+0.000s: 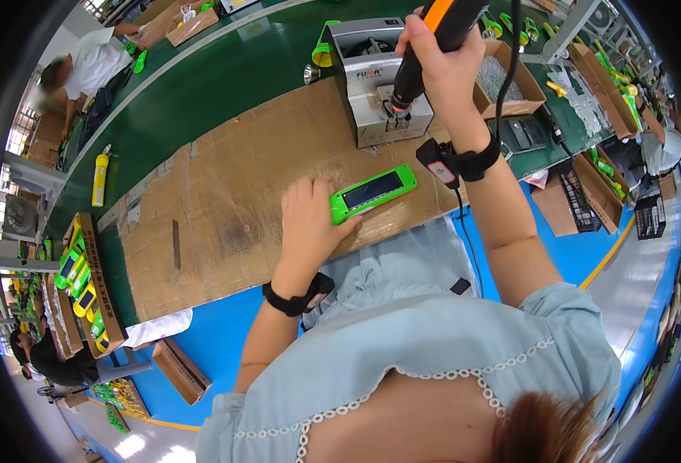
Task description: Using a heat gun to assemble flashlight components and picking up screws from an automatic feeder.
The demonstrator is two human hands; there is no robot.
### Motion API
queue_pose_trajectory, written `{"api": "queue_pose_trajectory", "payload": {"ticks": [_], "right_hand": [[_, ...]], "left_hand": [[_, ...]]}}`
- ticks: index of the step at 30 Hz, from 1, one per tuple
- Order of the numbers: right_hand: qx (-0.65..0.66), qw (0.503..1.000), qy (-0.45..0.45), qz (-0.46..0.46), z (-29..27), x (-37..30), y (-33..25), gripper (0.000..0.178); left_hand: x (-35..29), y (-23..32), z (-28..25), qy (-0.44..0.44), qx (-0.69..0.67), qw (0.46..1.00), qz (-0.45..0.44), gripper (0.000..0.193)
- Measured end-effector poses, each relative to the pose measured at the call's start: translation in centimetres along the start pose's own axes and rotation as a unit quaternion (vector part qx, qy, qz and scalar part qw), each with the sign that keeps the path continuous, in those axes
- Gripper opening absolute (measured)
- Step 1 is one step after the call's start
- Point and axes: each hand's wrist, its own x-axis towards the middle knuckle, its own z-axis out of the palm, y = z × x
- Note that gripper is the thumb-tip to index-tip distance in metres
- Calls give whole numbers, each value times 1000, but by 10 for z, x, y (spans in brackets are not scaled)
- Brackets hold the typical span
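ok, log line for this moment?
left hand: at green rectangular dark-panelled case | right hand: gripping black-orange cylindrical tool, tip at silver metal machine | case: on brown cardboard

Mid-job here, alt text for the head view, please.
A person's right hand holds a black-and-orange driver tool, its tip at the front of a metal box-shaped machine, while the left hand touches the left end of a green device with a dark panel. The device lies on brown cardboard over a green bench.

one wide, round view looks down from the head of the person (410,332), near the counter (225,92).
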Motion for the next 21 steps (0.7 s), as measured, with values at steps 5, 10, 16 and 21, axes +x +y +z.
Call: {"api": "queue_pose_trajectory", "payload": {"ticks": [5,10,16,21], "right_hand": [[-30,997,-64,11,-4,5,9,21],[36,990,-105,81,-6,-9,-7,25],[111,975,-163,101,7,-51,-30,43],[117,972,-176,103,18,-65,-27,44]], "left_hand": [[-11,-12,3,-53,37,998,-15,44],[-4,-7,17,-33,-20,999,3,40],[6,4,29,-25,-38,999,14,43],[3,4,30,-7,-40,999,20,45]]}}
